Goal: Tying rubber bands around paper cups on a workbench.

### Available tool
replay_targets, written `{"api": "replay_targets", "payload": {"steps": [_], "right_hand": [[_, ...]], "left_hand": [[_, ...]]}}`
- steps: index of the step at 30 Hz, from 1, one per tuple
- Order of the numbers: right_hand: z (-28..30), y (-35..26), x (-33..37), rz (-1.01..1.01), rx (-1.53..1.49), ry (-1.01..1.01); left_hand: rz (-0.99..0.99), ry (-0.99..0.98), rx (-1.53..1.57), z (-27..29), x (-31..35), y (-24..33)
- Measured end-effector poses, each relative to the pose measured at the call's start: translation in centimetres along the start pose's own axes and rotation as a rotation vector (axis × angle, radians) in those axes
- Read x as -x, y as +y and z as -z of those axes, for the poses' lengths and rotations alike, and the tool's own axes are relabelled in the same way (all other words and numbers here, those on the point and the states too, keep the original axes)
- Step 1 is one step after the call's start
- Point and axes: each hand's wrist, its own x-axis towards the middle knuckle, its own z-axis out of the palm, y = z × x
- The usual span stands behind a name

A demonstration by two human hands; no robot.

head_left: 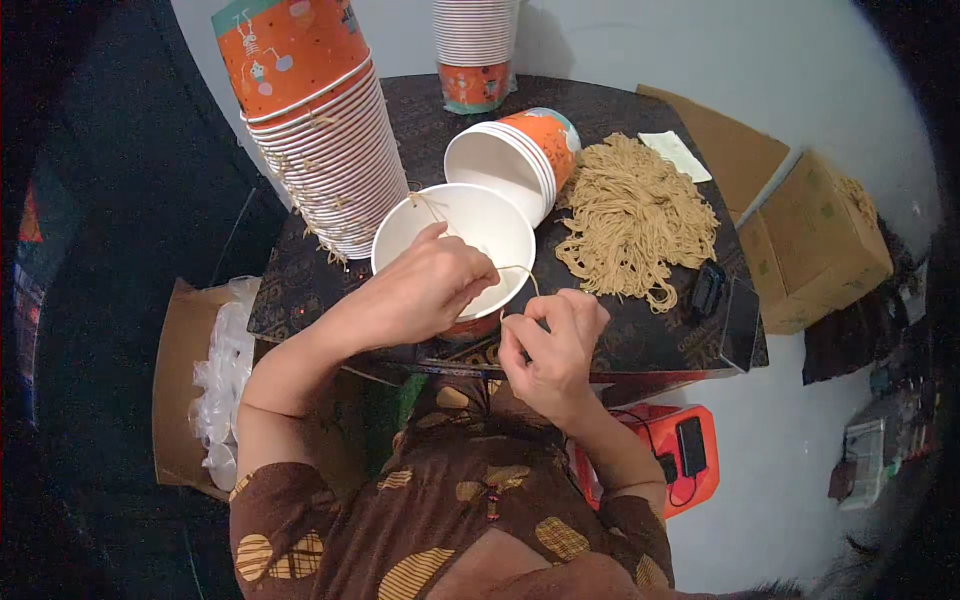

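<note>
A paper bucket (514, 222), white inside, stands mouth up at the table's near edge. Its outside is mostly hidden. Knotted tan cord shows at its far left rim. My left hand (425, 285) hangs over the bucket's mouth, closed, its fingertips partly turned from view. From those fingers a tan cord (517, 268) runs across the right rim and down to my right hand (555, 345). That hand is just outside the near right rim, thumb and forefinger pinched on the cord. A heap of tan cord (640, 215) lies on the table to the right.
Left stands a tall stack of orange paper buckets (325, 150) with cords on their rims. A few nested buckets (500, 170) lie tipped behind. Another bucket stack (475, 60) is at the back. A black object (708, 288) sits at right; cardboard boxes (815, 240) flank the table (640, 335).
</note>
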Motion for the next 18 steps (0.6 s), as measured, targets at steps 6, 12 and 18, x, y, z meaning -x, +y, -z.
{"api": "replay_targets", "payload": {"steps": [6, 12, 18], "right_hand": [[0.23, 0.07, 0.06, -0.023, -0.043, -0.021], [0.37, 0.43, -0.03, -0.082, -0.11, -0.067], [0.28, 0.72, -0.21, -0.113, -0.131, -0.086]], "left_hand": [[-0.012, -0.013, -0.004, 0.02, -0.15, -0.51], [-0.004, -0.02, -0.016, -0.01, -0.16, -0.49], [-0.013, 0.013, -0.001, -0.3, -0.13, -0.71]]}}
